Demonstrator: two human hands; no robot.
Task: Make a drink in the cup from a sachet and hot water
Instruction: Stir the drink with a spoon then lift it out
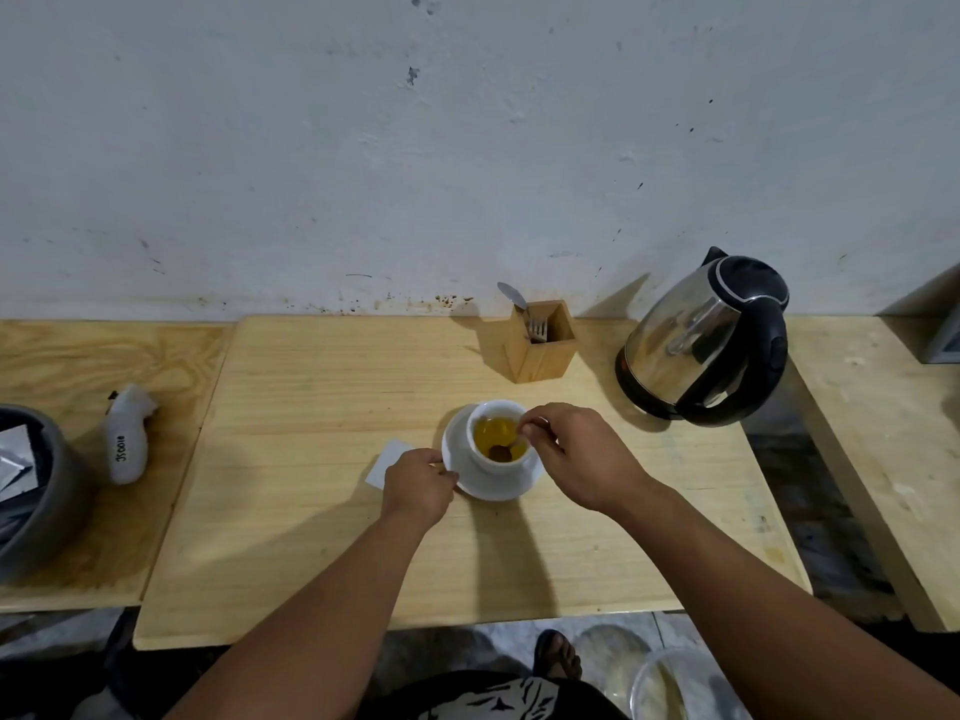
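A white cup (500, 462) stands on a white saucer (514, 490) in the middle of the wooden table (322, 537). The cup holds yellow-brown liquid (493, 433) with a darker patch at its near side. My right hand (582, 454) is pinched on a thin handle, likely a spoon (516, 438), that dips into the cup. My left hand (418, 488) grips the saucer's left rim. A white sachet (385, 462) lies flat on the table, partly hidden under my left hand.
A steel and black electric kettle (706, 340) stands at the back right. A wooden holder (543, 340) with cutlery is behind the cup. A white wrapped bundle (127, 436) and a grey bin (36, 491) sit on the left table. A gap separates the right table.
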